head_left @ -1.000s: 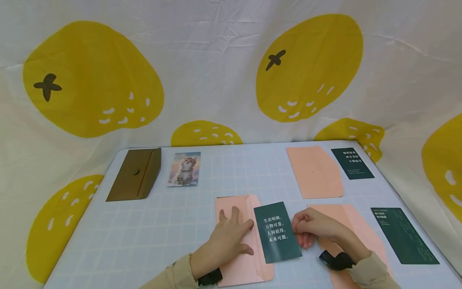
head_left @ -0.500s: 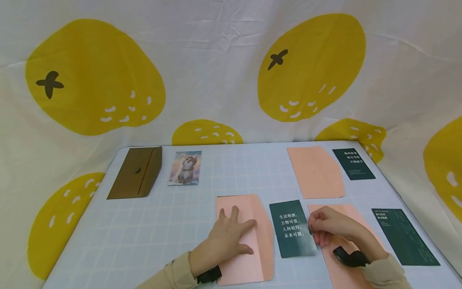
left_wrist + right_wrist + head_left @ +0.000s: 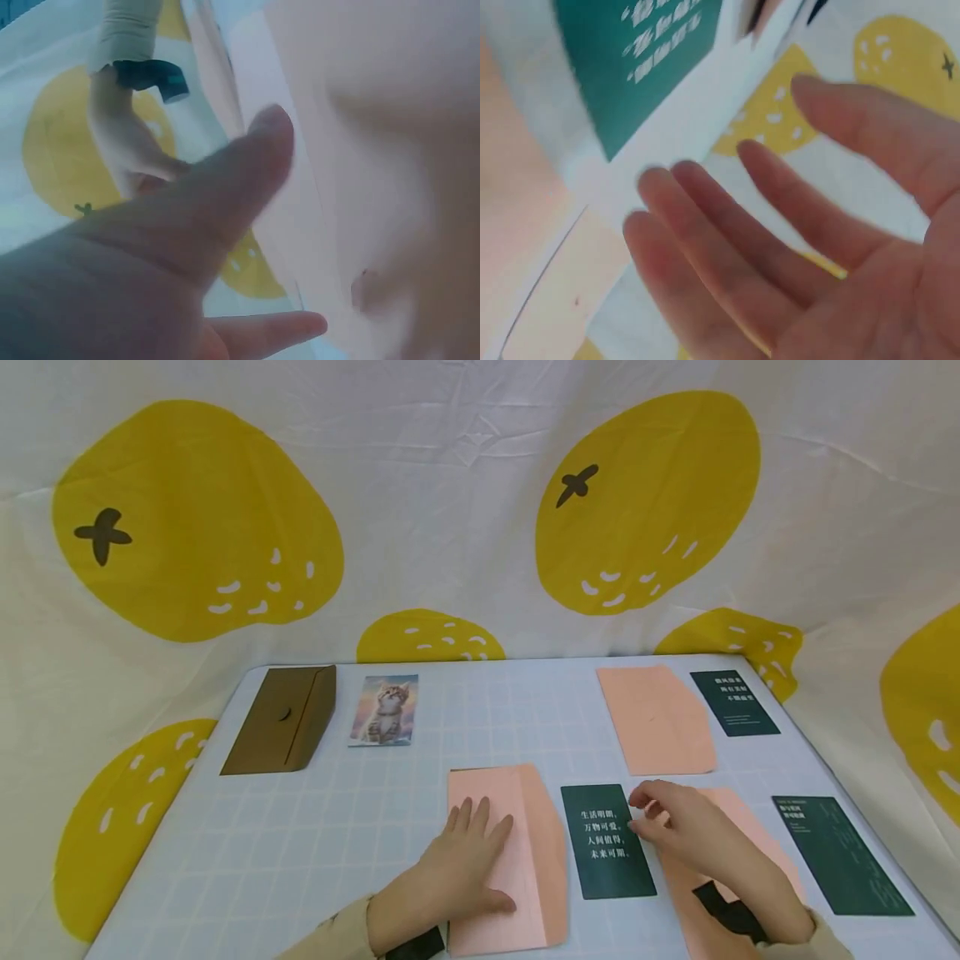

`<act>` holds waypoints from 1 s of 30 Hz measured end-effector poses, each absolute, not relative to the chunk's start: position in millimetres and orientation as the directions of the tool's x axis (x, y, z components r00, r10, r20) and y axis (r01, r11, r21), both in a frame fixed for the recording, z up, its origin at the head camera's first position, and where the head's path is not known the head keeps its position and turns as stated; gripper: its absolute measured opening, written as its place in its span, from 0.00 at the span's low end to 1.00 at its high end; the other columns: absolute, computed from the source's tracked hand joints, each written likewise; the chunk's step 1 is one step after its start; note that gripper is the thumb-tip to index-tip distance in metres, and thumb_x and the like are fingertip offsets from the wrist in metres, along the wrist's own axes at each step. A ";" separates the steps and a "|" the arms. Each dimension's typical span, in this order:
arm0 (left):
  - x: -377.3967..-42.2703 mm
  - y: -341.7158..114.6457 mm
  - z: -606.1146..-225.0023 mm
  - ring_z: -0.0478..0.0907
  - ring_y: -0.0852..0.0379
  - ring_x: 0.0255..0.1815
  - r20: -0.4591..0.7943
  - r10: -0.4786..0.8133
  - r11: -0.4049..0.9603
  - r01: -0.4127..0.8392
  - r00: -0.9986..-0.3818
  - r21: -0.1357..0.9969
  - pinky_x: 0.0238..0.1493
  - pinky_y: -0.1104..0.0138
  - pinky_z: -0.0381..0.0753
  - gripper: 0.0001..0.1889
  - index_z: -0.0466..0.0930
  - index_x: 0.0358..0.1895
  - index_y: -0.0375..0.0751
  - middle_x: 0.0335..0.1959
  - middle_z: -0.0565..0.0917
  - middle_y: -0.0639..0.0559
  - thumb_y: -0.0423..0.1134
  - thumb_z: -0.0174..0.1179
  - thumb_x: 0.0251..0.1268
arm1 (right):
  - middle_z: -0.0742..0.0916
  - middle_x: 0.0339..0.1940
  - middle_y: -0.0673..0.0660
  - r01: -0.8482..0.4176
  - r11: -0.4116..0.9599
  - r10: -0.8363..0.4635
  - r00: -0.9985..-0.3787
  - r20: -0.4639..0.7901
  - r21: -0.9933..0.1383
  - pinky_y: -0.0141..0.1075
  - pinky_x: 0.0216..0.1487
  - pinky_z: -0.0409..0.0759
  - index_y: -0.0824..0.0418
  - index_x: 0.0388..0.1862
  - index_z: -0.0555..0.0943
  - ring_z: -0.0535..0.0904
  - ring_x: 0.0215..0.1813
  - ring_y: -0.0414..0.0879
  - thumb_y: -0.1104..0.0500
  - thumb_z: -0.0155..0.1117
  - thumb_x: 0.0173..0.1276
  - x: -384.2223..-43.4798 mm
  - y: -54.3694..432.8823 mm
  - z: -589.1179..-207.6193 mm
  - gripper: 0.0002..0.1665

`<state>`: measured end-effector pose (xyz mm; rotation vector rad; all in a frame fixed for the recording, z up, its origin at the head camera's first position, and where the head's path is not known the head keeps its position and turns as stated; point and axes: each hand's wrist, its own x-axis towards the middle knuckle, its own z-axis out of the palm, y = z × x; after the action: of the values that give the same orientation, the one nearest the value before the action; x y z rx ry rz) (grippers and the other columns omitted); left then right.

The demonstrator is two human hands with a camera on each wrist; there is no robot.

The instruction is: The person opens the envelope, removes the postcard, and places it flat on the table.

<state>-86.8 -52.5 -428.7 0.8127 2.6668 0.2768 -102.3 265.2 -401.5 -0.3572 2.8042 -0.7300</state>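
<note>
A pink envelope (image 3: 536, 860) lies near the front of the table with its flap side to the right. My left hand (image 3: 461, 868) rests on it, fingers spread and straight. Just right of the envelope, flat on the table, is a dark green card (image 3: 609, 872) with white characters. My right hand (image 3: 686, 831) hovers by that card's right edge, and its fingers are loosely bent with nothing between them. In the right wrist view the fingers (image 3: 705, 247) stand apart from the green card (image 3: 649, 67). Beneath the right hand lies another pink envelope (image 3: 750, 827), partly hidden by the arm.
A brown envelope (image 3: 277, 718) and a kitten picture card (image 3: 384, 710) lie at the back left. At the back right are a third pink envelope (image 3: 660, 722) and a small green card (image 3: 735, 703). A larger green card (image 3: 843, 856) lies by the table's right edge.
The green card moved right, off the envelope's flap and onto the table, in my right hand, which then let go and lifted its fingers. My left hand stayed on the envelope, shifting slightly.
</note>
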 end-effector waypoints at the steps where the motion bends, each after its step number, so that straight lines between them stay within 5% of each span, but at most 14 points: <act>1: -84.6 -54.6 -428.0 0.49 0.30 0.76 -0.275 0.580 0.808 0.497 -0.767 0.316 0.72 0.45 0.56 0.54 0.60 0.76 0.42 0.76 0.56 0.30 0.69 0.69 0.49 | 0.84 0.51 0.55 -0.225 0.851 -0.324 -0.936 -0.138 -0.474 0.45 0.45 0.82 0.59 0.53 0.80 0.80 0.47 0.49 0.52 0.73 0.63 -99.0 261.0 -401.0 0.22; 4: -78.5 -60.2 -427.2 0.42 0.29 0.77 -0.299 0.617 0.772 0.487 -0.728 0.408 0.73 0.42 0.49 0.58 0.55 0.77 0.37 0.77 0.49 0.28 0.70 0.67 0.50 | 0.73 0.71 0.61 -0.353 0.835 -0.443 -0.887 -0.134 -0.423 0.55 0.59 0.75 0.60 0.68 0.73 0.73 0.66 0.59 0.51 0.76 0.59 -88.7 251.4 -406.3 0.39; 8: -72.8 -64.5 -430.6 0.32 0.30 0.78 -0.292 0.655 0.739 0.510 -0.697 0.440 0.73 0.39 0.40 0.62 0.50 0.78 0.33 0.78 0.42 0.27 0.70 0.67 0.49 | 0.58 0.80 0.64 -0.418 0.811 -0.532 -0.817 -0.221 -0.410 0.62 0.67 0.62 0.63 0.78 0.60 0.53 0.77 0.65 0.55 0.76 0.56 -79.3 243.5 -421.5 0.54; 19: -66.8 -65.8 -447.6 0.31 0.25 0.76 -0.240 0.689 0.724 0.633 -0.684 0.274 0.71 0.36 0.43 0.69 0.46 0.78 0.31 0.76 0.35 0.23 0.75 0.67 0.41 | 0.51 0.81 0.64 -0.367 0.835 -0.513 -0.790 -0.337 -0.411 0.64 0.66 0.62 0.64 0.78 0.59 0.45 0.80 0.64 0.61 0.71 0.54 -74.0 237.7 -433.5 0.53; 30: -75.3 -63.7 -447.7 0.28 0.27 0.76 -0.257 0.678 0.732 0.605 -0.688 0.313 0.72 0.38 0.40 0.66 0.45 0.79 0.33 0.77 0.33 0.25 0.77 0.61 0.47 | 0.55 0.80 0.67 -0.402 0.819 -0.538 -0.787 -0.302 -0.410 0.63 0.65 0.64 0.65 0.76 0.63 0.47 0.79 0.67 0.64 0.71 0.53 -79.9 235.7 -431.8 0.50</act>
<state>-75.3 -63.7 -447.7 0.9926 2.5802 0.2880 -79.9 235.7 -431.8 -0.7027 2.5929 -0.4571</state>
